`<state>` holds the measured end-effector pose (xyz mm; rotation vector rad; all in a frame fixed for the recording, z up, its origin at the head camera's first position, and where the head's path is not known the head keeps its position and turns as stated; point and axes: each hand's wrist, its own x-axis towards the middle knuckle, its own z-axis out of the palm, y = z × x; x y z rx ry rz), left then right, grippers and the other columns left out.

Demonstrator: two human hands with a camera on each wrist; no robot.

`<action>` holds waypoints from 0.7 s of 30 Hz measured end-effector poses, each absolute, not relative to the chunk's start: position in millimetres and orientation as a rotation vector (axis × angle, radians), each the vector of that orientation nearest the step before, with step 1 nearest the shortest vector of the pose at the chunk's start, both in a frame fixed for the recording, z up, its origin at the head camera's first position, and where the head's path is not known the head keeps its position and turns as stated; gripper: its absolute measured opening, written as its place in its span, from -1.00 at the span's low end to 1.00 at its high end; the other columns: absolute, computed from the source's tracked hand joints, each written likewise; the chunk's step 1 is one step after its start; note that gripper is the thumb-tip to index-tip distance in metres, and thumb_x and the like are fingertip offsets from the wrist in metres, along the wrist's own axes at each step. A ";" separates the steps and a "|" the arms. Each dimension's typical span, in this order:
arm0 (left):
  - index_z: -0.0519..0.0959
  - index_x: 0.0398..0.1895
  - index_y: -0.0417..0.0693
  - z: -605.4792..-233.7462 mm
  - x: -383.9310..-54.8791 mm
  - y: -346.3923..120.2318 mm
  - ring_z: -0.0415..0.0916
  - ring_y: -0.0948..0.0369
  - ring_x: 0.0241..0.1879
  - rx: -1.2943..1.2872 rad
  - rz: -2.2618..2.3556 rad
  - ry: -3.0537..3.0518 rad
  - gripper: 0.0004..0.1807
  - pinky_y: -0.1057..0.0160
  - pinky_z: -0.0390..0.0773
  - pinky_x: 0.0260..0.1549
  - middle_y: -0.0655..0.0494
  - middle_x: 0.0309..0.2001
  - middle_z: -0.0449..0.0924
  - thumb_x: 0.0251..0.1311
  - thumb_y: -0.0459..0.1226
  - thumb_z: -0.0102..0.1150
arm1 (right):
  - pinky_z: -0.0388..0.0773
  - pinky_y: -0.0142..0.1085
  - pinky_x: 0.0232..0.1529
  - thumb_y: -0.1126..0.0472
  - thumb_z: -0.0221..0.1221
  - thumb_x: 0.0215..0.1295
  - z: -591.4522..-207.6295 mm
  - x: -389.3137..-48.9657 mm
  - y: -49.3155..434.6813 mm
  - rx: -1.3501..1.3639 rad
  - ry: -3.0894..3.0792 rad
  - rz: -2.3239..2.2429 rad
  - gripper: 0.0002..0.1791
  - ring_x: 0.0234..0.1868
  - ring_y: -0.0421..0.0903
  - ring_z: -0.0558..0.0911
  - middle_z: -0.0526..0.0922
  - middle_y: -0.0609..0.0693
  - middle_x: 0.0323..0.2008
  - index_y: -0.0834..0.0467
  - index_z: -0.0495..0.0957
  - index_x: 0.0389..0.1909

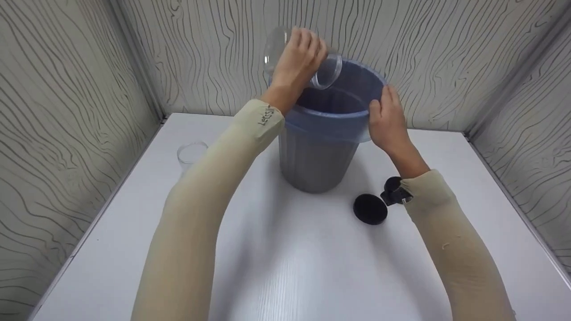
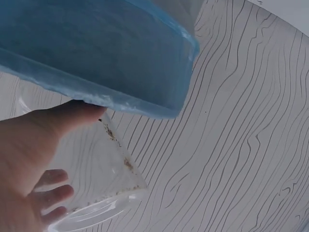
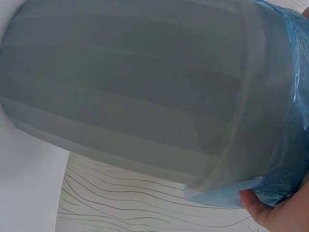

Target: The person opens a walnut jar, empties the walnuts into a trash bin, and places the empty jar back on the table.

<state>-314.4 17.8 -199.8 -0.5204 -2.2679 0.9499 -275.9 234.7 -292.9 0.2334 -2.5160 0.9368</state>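
Note:
My left hand (image 1: 299,55) grips a clear container (image 1: 274,50), tilted with its open mouth over the trash bin. In the left wrist view, brown specks cling to the inside wall of that container (image 2: 104,169). The grey trash bin (image 1: 314,160) stands on the table, lined with a blue plastic bag (image 1: 330,127) folded over its rim. My right hand (image 1: 389,119) holds the bin's rim at the right, thumb on the outside over the bag. In the right wrist view the ribbed bin wall (image 3: 120,87) fills most of the picture, and the hand is mostly out of frame.
A black round lid-like piece (image 1: 370,209) lies on the white table (image 1: 285,267), joined or next to another black part (image 1: 393,189) partly behind the right sleeve. Left of the bin stands a clear rimmed item (image 1: 192,151), partly covered by the left sleeve. Patterned walls (image 1: 214,58) enclose the table.

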 end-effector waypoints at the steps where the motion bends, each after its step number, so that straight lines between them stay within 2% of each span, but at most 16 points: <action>1: 0.11 0.36 -0.27 -199.5 -314.5 16.1 0.26 -0.09 0.21 -0.508 0.972 -2.256 -0.43 -0.01 0.20 0.23 -0.24 0.23 0.29 0.31 -0.36 -0.03 | -0.18 -0.16 0.39 0.10 -0.38 0.42 -293.0 -276.3 234.6 0.233 -2.516 0.936 -0.33 0.44 0.13 -0.10 -0.09 0.34 0.42 0.47 -0.12 0.39; 6: 0.07 0.36 -0.34 -194.3 -314.7 4.9 0.24 -0.14 0.20 -0.448 1.020 -2.280 -0.43 -0.07 0.17 0.23 -0.30 0.22 0.26 0.33 -0.33 -0.11 | -0.17 -0.16 0.39 0.10 -0.38 0.43 -292.1 -279.0 235.5 0.229 -2.515 0.946 -0.34 0.44 0.10 -0.09 -0.08 0.30 0.42 0.43 -0.12 0.41; 12: 0.11 0.34 -0.30 -188.8 -313.9 -11.7 0.26 -0.14 0.18 -0.489 0.954 -2.291 -0.46 -0.06 0.17 0.22 -0.29 0.21 0.29 0.32 -0.38 -0.11 | -0.17 -0.16 0.39 0.10 -0.38 0.43 -290.9 -282.0 239.0 0.240 -2.506 0.951 -0.35 0.44 0.10 -0.09 -0.08 0.30 0.42 0.41 -0.11 0.42; 17: 0.14 0.35 -0.22 -187.8 -311.4 -23.9 0.26 -0.10 0.18 -0.577 0.600 -2.411 -0.33 -0.03 0.18 0.21 -0.20 0.21 0.31 0.13 -0.44 0.05 | -0.17 -0.15 0.39 0.10 -0.38 0.42 -290.4 -284.4 244.5 0.250 -2.495 0.963 -0.35 0.45 0.09 -0.10 -0.08 0.29 0.42 0.37 -0.09 0.43; 21: 0.18 0.32 -0.19 -189.5 -309.1 -30.7 0.30 -0.10 0.17 -0.643 0.298 -2.457 -0.19 0.01 0.23 0.19 -0.16 0.18 0.36 -0.03 -0.27 0.34 | -0.18 -0.14 0.39 0.10 -0.38 0.43 -289.3 -285.4 249.9 0.247 -2.494 0.961 -0.36 0.45 0.07 -0.11 -0.08 0.27 0.43 0.33 -0.09 0.44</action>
